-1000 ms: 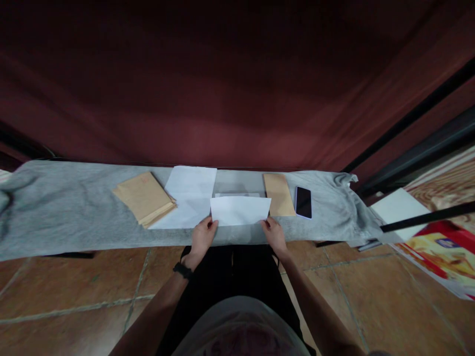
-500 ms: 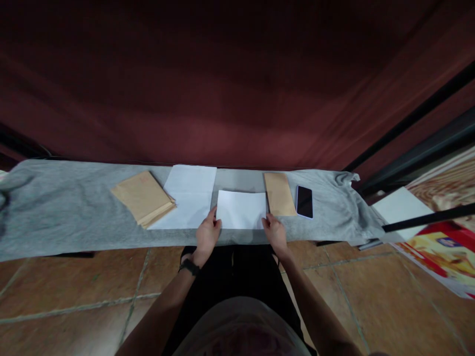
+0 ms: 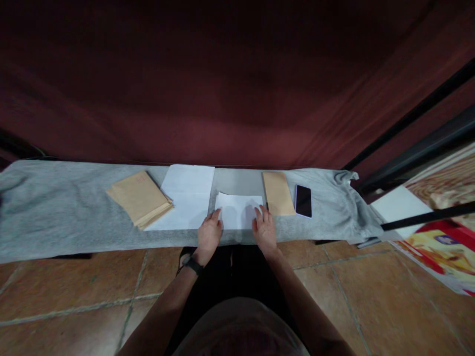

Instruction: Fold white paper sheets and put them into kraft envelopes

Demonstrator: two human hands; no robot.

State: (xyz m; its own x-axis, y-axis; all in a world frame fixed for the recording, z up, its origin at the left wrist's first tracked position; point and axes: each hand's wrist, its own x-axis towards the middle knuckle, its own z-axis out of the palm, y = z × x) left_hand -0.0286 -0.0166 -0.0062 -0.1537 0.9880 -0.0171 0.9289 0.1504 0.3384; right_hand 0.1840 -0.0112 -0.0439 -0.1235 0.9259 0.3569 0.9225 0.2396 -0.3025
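Observation:
A folded white sheet of paper (image 3: 237,210) lies on the grey cloth (image 3: 55,207) straight in front of me. My left hand (image 3: 209,233) rests at the sheet's near left corner, fingers stretched forward and touching its edge. My right hand (image 3: 264,228) lies flat on the sheet's right part, fingers spread and pressing down. A larger white sheet (image 3: 187,195) lies just left of the folded one. A stack of brown envelopes (image 3: 139,198) sits further left. A single brown envelope (image 3: 278,193) lies right of the folded sheet.
A black phone (image 3: 303,200) lies face up right of the single envelope. A dark red curtain (image 3: 222,89) hangs behind the cloth. Brown floor tiles (image 3: 74,291) lie below. At the right are a white board (image 3: 399,205), black bars (image 3: 426,215) and a colourful printed sheet (image 3: 445,252).
The white sheet was held up by both near corners, then laid over and folded smaller. My right hand has moved onto it and flattened; my left hand has slid closer to its edge.

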